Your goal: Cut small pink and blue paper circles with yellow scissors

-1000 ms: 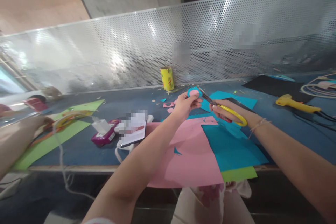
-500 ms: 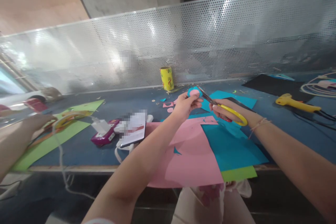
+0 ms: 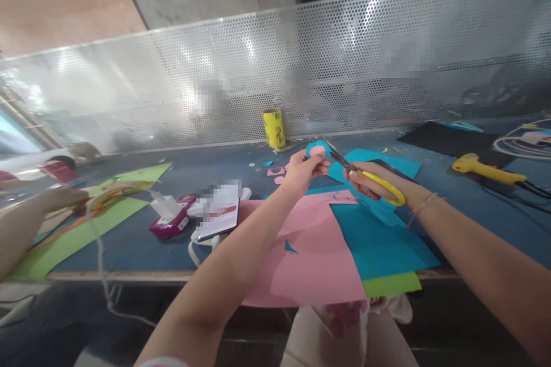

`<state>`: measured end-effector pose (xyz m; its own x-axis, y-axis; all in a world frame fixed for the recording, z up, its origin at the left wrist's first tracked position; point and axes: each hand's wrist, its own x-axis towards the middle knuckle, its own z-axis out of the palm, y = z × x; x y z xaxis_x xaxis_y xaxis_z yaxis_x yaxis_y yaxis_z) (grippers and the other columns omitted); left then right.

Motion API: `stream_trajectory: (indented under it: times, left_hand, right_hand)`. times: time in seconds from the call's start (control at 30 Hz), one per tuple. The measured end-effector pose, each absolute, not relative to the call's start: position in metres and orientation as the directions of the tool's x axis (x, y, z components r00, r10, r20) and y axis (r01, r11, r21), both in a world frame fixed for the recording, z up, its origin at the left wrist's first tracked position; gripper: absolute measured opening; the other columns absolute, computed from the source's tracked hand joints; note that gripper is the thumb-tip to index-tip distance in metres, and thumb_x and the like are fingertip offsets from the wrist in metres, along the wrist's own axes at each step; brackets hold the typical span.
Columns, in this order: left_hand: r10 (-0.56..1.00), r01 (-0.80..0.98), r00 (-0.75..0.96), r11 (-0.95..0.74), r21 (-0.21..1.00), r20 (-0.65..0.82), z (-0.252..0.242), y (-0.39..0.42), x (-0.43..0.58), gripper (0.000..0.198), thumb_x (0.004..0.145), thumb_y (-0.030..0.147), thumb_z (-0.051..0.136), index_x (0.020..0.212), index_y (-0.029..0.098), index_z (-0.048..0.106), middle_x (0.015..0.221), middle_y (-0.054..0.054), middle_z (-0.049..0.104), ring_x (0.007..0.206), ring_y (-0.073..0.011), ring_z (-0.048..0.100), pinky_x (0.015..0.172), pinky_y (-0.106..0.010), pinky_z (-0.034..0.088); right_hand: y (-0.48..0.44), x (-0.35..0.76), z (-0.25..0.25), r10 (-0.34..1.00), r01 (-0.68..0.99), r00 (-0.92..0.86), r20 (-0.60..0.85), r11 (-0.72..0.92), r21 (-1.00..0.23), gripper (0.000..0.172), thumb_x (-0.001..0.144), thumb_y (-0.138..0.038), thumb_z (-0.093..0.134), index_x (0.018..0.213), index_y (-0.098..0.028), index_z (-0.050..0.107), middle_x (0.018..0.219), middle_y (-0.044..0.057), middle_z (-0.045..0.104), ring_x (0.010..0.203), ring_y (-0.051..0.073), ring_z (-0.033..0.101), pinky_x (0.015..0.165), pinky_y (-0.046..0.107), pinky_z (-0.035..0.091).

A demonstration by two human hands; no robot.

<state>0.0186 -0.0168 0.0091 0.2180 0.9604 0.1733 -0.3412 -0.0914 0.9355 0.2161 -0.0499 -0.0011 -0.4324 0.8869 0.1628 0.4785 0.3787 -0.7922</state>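
Observation:
Pinched in my left hand (image 3: 303, 171) is a small round paper cutout (image 3: 317, 150), blue with a jagged edge and a pink disc at its centre. My right hand (image 3: 365, 178) is closed round scissors (image 3: 382, 183) with yellow and red handles. Their blades meet the right edge of the cutout; whether they are parted there is hard to make out. Beneath my forearms lie a pink sheet (image 3: 314, 264) and a blue sheet (image 3: 383, 241). A torn-looking blue scrap (image 3: 290, 247) rests on the pink sheet, and small pink scraps (image 3: 276, 171) lie left of my left hand.
A yellow can-like cylinder (image 3: 274, 128) stands by the perforated metal panel (image 3: 241, 86). To the left are a phone (image 3: 219, 221), a purple power strip (image 3: 163, 228) and another person's arm (image 3: 26, 223) over green paper (image 3: 90, 235). A yellow glue gun (image 3: 488, 171) lies right, on black paper's near side.
The cutout has turned or shifted slightly left, and the scissor blades have moved a little along its right edge. At far left, the other person's hand and papers have shifted slightly.

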Motion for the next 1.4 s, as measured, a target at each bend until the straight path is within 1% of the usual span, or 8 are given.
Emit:
stream_trajectory:
  times: [0.1,0.27,0.53,0.7,0.87,1.1,1.23,1.4]
  left_hand:
    - [0.960,-0.335,0.213,-0.104,0.936,0.183,0.010,-0.017,0.019,0.016,0.077,0.020,0.071,0.073,0.014,0.057,0.058,0.000,0.065,0.048,-0.0074,0.057,0.058,-0.023,0.051]
    - [0.966,-0.303,0.192,-0.109,0.947,0.173,0.011,-0.019,0.019,0.016,0.078,0.019,0.070,0.072,0.014,0.056,0.059,-0.001,0.065,0.047,-0.0070,0.057,0.057,-0.023,0.051]
    - [0.959,-0.295,0.210,-0.122,0.948,0.189,0.009,-0.019,0.019,0.016,0.078,0.020,0.071,0.073,0.014,0.056,0.058,0.000,0.065,0.048,-0.0073,0.058,0.058,-0.022,0.051]
    - [0.958,-0.309,0.238,-0.082,0.947,0.160,0.010,-0.019,0.020,0.016,0.078,0.021,0.070,0.074,0.013,0.057,0.059,0.000,0.065,0.048,-0.0072,0.058,0.061,-0.023,0.052]
    - [0.955,-0.345,0.262,-0.041,0.938,0.138,0.012,-0.020,0.019,0.011,0.082,0.014,0.063,0.073,0.012,0.056,0.057,0.000,0.064,0.045,-0.0065,0.055,0.056,-0.021,0.050]
    - [0.954,-0.325,0.273,-0.028,0.945,0.121,0.013,-0.020,0.018,0.012,0.081,0.013,0.063,0.071,0.013,0.056,0.056,0.001,0.063,0.044,-0.0052,0.053,0.055,-0.020,0.048]
    - [0.957,-0.319,0.254,-0.054,0.946,0.141,0.013,-0.020,0.018,0.012,0.080,0.014,0.064,0.071,0.013,0.056,0.056,0.001,0.063,0.044,-0.0056,0.054,0.055,-0.021,0.048]
    - [0.958,-0.311,0.220,-0.108,0.944,0.182,0.011,-0.020,0.019,0.011,0.079,0.015,0.066,0.072,0.013,0.057,0.056,0.000,0.064,0.045,-0.0063,0.055,0.055,-0.021,0.048]
  right_hand:
    - [-0.048,0.217,-0.004,0.895,0.477,-0.414,0.166,0.369,-0.798,0.042,0.088,-0.062,0.046,0.087,-0.020,0.051,0.062,-0.004,0.050,0.036,0.006,0.036,0.035,0.023,0.029]
    - [-0.050,0.217,-0.002,0.880,0.508,-0.444,0.168,0.402,-0.762,0.045,0.089,-0.064,0.043,0.088,-0.020,0.051,0.061,-0.004,0.048,0.037,0.007,0.037,0.036,0.024,0.030]
    - [-0.057,0.213,0.006,0.867,0.518,-0.458,0.197,0.441,-0.733,0.040,0.092,-0.057,0.041,0.086,-0.019,0.051,0.064,-0.002,0.050,0.039,0.007,0.037,0.038,0.024,0.030]
    - [-0.056,0.215,0.004,0.860,0.478,-0.469,0.201,0.439,-0.761,0.037,0.093,-0.055,0.045,0.085,-0.019,0.051,0.062,-0.004,0.049,0.040,0.006,0.038,0.038,0.022,0.031]
    - [-0.050,0.217,-0.002,0.862,0.475,-0.465,0.203,0.436,-0.764,0.038,0.092,-0.056,0.045,0.084,-0.020,0.051,0.062,-0.004,0.049,0.038,0.005,0.037,0.036,0.022,0.030]
    - [-0.042,0.217,-0.004,0.847,0.525,-0.468,0.250,0.495,-0.692,0.041,0.089,-0.059,0.044,0.079,-0.020,0.052,0.056,-0.003,0.050,0.038,0.007,0.039,0.036,0.023,0.029]
    - [-0.041,0.214,-0.003,0.862,0.552,-0.425,0.275,0.488,-0.676,0.042,0.086,-0.060,0.047,0.070,-0.021,0.050,0.051,-0.002,0.048,0.039,0.008,0.039,0.037,0.023,0.028]
    - [-0.043,0.211,0.001,0.893,0.591,-0.373,0.252,0.438,-0.678,0.037,0.087,-0.051,0.050,0.065,-0.022,0.048,0.048,-0.003,0.047,0.039,0.009,0.040,0.039,0.024,0.029]
